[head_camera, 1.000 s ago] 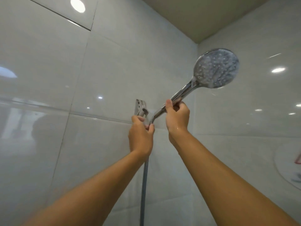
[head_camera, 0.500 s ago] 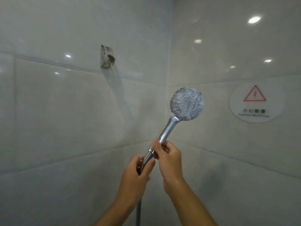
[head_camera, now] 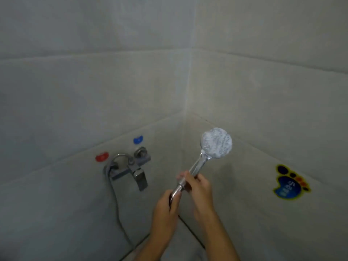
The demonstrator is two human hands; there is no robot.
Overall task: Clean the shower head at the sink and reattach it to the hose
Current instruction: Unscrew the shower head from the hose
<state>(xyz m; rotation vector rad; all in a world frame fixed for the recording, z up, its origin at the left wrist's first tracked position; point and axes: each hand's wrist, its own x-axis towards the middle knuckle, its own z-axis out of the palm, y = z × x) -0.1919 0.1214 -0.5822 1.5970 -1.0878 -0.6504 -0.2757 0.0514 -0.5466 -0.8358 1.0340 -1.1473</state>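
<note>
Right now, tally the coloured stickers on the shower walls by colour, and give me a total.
Red: 1, the red sticker above the mixer tap.
Blue: 1, the blue sticker, also above the tap.
Multicoloured: 1, the footprint sticker, mostly blue with a yellow edge and dark and orange toes.
Total: 3

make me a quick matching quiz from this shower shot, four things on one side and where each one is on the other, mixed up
Things:
1. shower head
2. red dot
3. blue dot
4. footprint sticker

Places:
A. on the right-hand wall, right of the hands
B. on the wall above the right end of the tap
C. on the wall at the upper left of the tap
D. held up on its handle by the right hand, with the left hand gripping the lower end

Pairs: 1-D, 2-C, 3-B, 4-A
</note>
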